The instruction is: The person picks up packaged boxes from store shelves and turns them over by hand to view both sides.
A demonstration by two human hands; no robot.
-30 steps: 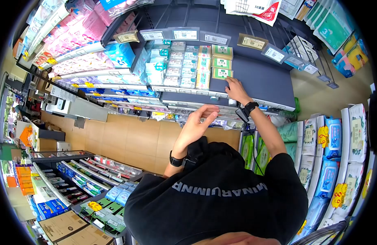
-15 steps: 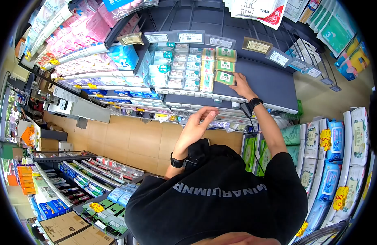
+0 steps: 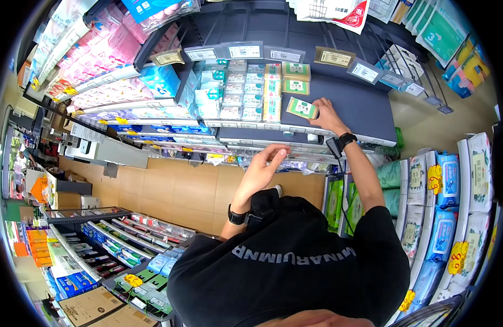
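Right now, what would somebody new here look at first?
Probably the big black T-shirt, filling the bottom middle. Above it, the right hand grips one end of a green-and-yellow pack, turned askew at the dark shelf. Bright pink packs crowd the upper left.

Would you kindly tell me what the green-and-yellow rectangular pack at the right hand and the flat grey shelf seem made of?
The pack: perhaps smooth card or plastic film, given its straight edges and print. The shelf: likely matte painted metal, given its even, low-glare surface.
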